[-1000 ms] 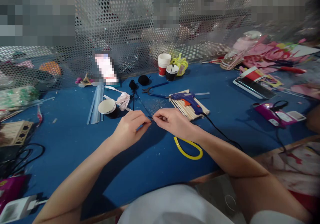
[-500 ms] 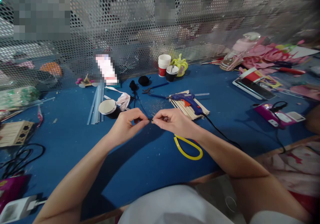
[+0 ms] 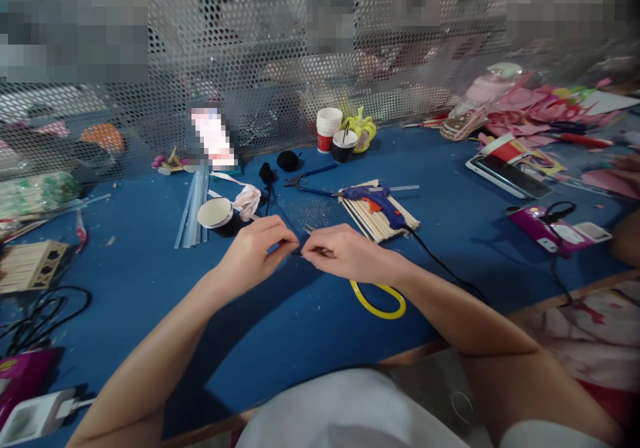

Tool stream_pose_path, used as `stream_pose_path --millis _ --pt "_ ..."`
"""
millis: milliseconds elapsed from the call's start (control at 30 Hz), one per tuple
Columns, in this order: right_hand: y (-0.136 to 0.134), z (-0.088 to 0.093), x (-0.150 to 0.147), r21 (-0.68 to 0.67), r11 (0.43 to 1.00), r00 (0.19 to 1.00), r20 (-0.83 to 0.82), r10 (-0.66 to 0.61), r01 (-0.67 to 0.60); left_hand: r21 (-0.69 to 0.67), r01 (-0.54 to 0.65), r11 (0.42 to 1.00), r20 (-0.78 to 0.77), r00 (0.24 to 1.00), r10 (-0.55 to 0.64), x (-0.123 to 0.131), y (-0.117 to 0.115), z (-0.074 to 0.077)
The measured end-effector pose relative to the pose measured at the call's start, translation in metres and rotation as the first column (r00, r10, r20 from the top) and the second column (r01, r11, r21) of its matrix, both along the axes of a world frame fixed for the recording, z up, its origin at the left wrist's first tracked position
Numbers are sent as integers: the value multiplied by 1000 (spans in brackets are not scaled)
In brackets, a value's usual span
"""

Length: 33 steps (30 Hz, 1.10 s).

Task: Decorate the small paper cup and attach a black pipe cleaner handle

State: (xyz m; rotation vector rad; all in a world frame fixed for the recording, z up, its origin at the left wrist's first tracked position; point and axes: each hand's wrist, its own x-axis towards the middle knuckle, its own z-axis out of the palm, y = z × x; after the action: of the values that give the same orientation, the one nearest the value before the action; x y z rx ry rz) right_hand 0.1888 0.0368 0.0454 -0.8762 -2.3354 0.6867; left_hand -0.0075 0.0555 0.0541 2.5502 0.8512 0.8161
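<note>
Here, strand (image 3: pixel 297 254), between left grip (image 3: pixel 256 251) and right grip (image 3: pixel 346 252)

The surface (image 3: pixel 165 288) is blue, speckled white near the centre of the frame. Across the top, the mesh (image 3: pixel 280 8) is grey, patterned with rows of holes. At the centre the thread (image 3: pixel 296 253) is black, and so is the ball (image 3: pixel 288 161) above it. Right of centre, the glue gun (image 3: pixel 383 199) is blue with an orange trigger (image 3: pixel 374 205), on cream sticks (image 3: pixel 359 218); below, the tube (image 3: pixel 380 313) is bright yellow. Left of centre, the cup (image 3: pixel 215 213) is black outside and white inside, beside a pale pink ribbon (image 3: pixel 247 201) and cloudy pale-blue strips (image 3: pixel 193 208). Upper centre, the stacked cups (image 3: pixel 327 128) show white over red. At right, the box (image 3: pixel 533 225) is purple and white; upper right, the pile (image 3: pixel 525 115) is mostly pink.
</note>
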Motion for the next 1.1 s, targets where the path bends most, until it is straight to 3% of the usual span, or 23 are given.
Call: stream_pose_path --millis 100,200,367,533,633,767,833,933,1033,1100 --pt "-1 4 1 -127 991 996 -77 -41 31 -180 24 983 69 998 -12 -4 5 -1" --pt "-2 3 1 -254 964 984 -133 -122 85 -277 35 960 126 992 0 -5 9 -5" --pt "0 0 1 -214 957 961 -148 -232 198 -324 -41 945 154 983 96 2 6 -12" --pt "3 -3 0 19 959 958 -41 -282 283 -211 -132 969 92 984 154 9 -5 -8" --pt "4 -7 0 130 963 969 48 -242 235 -51 -121 991 49 991 124 10 -9 -5" --pt "2 -9 -1 139 981 972 173 -161 138 48 -75 996 -10 997 75 6 -7 -2" --pt "0 -8 -2 106 990 981 160 -107 91 7 -58 998 -17 998 58 3 -2 -2" --pt "-1 -3 -1 -1 999 998 45 -48 48 -160 -29 987 26 999 34 -2 6 -3" --pt "-1 -1 -1 -199 976 988 -110 -111 88 -318 -11 948 84 996 39 -5 13 -6" --pt "0 -1 -1 -289 946 961 -183 -206 147 -352 -21 936 110 992 64 -4 13 -8"
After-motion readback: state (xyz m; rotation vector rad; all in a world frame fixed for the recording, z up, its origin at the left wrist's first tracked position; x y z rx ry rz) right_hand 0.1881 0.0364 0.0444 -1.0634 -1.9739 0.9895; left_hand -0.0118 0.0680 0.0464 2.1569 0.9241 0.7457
